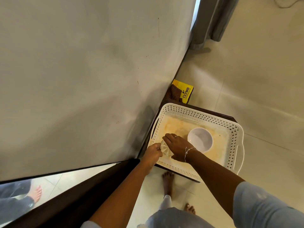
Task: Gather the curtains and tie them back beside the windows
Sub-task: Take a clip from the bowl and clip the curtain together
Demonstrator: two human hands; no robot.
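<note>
Pinching pale item [164,148], left hand [153,153], right hand [177,145] spread over it, yellow bag [185,92] marked CLYMB

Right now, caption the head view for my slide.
Left hand and right hand on a pale item in a white basket, bowl beside; grey curtain beyond.

A plain, scuffed grey-white wall [82,63] filled the left side, meeting a pale tiled floor [255,79] along a dark skirting [178,74]. A low dark brown table [207,111] stood beside the wall. A narrow strip of daylight [195,12] showed at the top.
</note>
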